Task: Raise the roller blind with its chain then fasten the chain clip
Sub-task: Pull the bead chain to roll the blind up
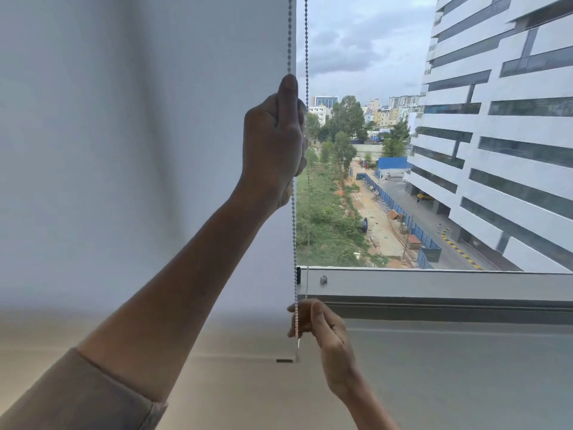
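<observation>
A white roller blind [139,150] covers the left part of the window, its bottom bar [242,357] low near the sill. Along its right edge hangs a beaded chain [294,237] in two strands. My left hand [276,144] is raised and closed around the near strand, thumb pointing up. My right hand [322,327] is lower, at sill height, pinching the same strand between fingers and thumb. A small metal clip or fitting [323,279] sits on the window frame just right of the chain.
The grey window frame rail [449,287] runs to the right at sill height, with a wall [465,383] below it. Through the glass [372,150] are a tall white building, trees and a road far below.
</observation>
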A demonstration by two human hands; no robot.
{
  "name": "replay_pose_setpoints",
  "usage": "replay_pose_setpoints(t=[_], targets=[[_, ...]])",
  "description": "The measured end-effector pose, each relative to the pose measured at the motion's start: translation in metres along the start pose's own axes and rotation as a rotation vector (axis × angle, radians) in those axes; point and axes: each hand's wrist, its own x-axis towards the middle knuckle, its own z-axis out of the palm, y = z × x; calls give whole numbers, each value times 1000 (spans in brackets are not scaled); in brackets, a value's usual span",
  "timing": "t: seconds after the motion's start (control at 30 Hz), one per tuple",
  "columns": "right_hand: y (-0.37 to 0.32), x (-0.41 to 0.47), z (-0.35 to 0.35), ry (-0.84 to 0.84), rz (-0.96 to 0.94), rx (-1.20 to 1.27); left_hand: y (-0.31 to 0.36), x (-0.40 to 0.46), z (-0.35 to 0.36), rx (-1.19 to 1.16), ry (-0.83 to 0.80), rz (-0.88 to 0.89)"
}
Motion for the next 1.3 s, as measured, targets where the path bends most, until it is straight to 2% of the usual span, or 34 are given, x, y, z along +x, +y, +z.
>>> replay_pose_setpoints(t=[0.23, 0.47, 0.63, 0.8, 1.03, 1.3], targets=[[-71, 56, 9, 23, -106, 70, -34, -39, -7, 47, -31, 27], [-147, 95, 26, 4, -166, 18, -81, -78, -21, 164, 2, 52], [-200, 119, 46, -44, -157, 33, -108, -104, -27, 205, 10, -3], [-253, 140, 67, -147, -122, 103, -133, -128, -32, 247, 5, 23], [-315, 166, 87, -126, -50, 238, -176, -165, -41, 241, -15, -5], [-352, 193, 101, -109, -107, 310, -213, -201, -59, 289, -29, -13]])
